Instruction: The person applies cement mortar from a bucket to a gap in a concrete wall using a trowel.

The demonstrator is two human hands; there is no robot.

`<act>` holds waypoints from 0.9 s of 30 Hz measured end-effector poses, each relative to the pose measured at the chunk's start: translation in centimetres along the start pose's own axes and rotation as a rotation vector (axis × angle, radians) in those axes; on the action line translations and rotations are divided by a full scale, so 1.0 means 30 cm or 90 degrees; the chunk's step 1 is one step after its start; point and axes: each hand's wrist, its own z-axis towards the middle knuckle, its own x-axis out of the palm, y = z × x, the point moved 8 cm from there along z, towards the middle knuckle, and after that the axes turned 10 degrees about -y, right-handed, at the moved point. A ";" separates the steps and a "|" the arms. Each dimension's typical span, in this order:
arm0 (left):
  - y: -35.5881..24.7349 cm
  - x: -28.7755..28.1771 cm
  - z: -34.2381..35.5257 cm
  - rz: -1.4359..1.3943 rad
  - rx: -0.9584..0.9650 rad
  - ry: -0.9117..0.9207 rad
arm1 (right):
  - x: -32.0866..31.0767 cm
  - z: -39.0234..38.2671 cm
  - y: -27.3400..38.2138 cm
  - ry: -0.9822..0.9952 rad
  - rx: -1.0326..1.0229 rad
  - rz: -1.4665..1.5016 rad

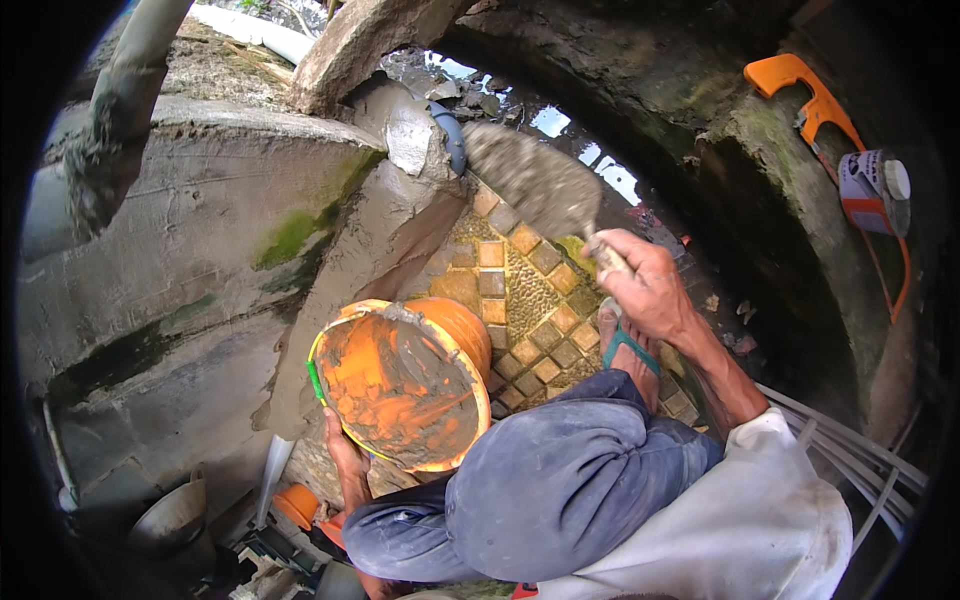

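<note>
My right hand (648, 285) is closed round the handle of a trowel (540, 180). The trowel's blade is coated in grey mortar and points up and left, close to the end of a grey-blue pipe (450, 138). That pipe end is set in fresh mortar (400, 130). At the lower left, my left hand (345, 448) grips the rim of an orange bucket (462, 330), with part of the fingers hidden. The bucket tilts with its mouth toward me, and wet grey mortar (400, 400) smears its inside.
Patterned tiles (530, 300) cover the ground under my sandalled foot (630, 350). A concrete wall (180, 220) rises on the left, with a thick pipe (120, 120) before it. On the right ledge lie an orange hacksaw (830, 105) and a white-capped container (875, 190). Pale pipes (840, 440) lie lower right.
</note>
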 end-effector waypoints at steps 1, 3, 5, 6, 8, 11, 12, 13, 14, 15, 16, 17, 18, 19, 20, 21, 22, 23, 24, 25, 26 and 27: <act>0.001 0.004 0.003 0.000 -0.002 0.004 | -0.023 0.007 -0.016 -0.047 0.018 0.008; -0.002 -0.002 0.006 0.018 0.003 0.011 | -0.035 0.021 -0.070 -0.115 0.056 0.029; -0.001 -0.011 0.008 0.036 -0.004 0.001 | -0.009 0.038 -0.126 -0.176 0.091 0.066; -0.002 -0.015 0.009 0.043 -0.007 -0.005 | 0.029 0.045 -0.137 -0.182 0.112 0.096; -0.004 0.010 0.003 -0.005 0.006 -0.040 | 0.099 0.066 -0.134 -0.200 0.152 0.155; -0.013 -0.002 0.005 0.002 0.013 -0.028 | 0.340 0.145 -0.231 -0.170 0.126 0.196; -0.011 -0.017 0.005 0.015 0.013 -0.017 | 0.425 0.173 -0.249 -0.115 0.154 0.228; -0.015 0.000 0.002 0.021 0.019 -0.016 | 0.493 0.193 -0.242 -0.066 0.188 0.253; -0.014 0.019 -0.003 0.028 0.026 -0.014 | 0.548 0.199 -0.245 -0.008 0.245 0.311; -0.020 0.038 -0.004 0.035 0.033 -0.012 | 0.549 0.207 -0.236 -0.017 0.216 0.261; -0.013 0.021 -0.002 0.031 0.027 -0.006 | 0.557 0.211 -0.232 -0.034 0.187 0.225; -0.008 0.008 0.008 0.027 0.021 0.000 | 0.565 0.216 -0.233 -0.052 0.158 0.189; -0.003 -0.006 0.012 0.023 0.016 0.008 | 0.572 0.218 -0.233 -0.069 0.129 0.153; -0.006 -0.004 -0.001 0.030 0.021 -0.017 | 0.525 0.217 -0.153 -0.166 -0.090 0.066; 0.001 -0.019 0.012 0.044 0.015 -0.005 | 0.531 0.216 -0.172 -0.145 -0.055 0.066; 0.003 -0.043 0.031 0.058 0.009 0.007 | 0.535 0.213 -0.192 -0.123 -0.019 0.066; 0.018 -0.076 0.027 0.072 -0.001 0.013 | 0.536 0.202 -0.189 -0.095 0.019 0.066; 0.016 -0.049 0.020 0.058 0.006 0.006 | 0.520 0.200 -0.199 -0.070 0.085 0.083; 0.019 -0.019 0.012 0.044 0.013 -0.002 | 0.497 0.194 -0.211 -0.045 0.152 0.101; 0.005 0.008 0.010 0.031 0.023 -0.007 | 0.478 0.189 -0.231 -0.022 0.217 0.121; 0.009 -0.014 0.012 0.029 0.021 -0.012 | 0.466 0.186 -0.263 -0.014 0.246 0.159; 0.012 -0.035 0.018 0.026 0.019 -0.017 | 0.450 0.189 -0.303 -0.005 0.275 0.196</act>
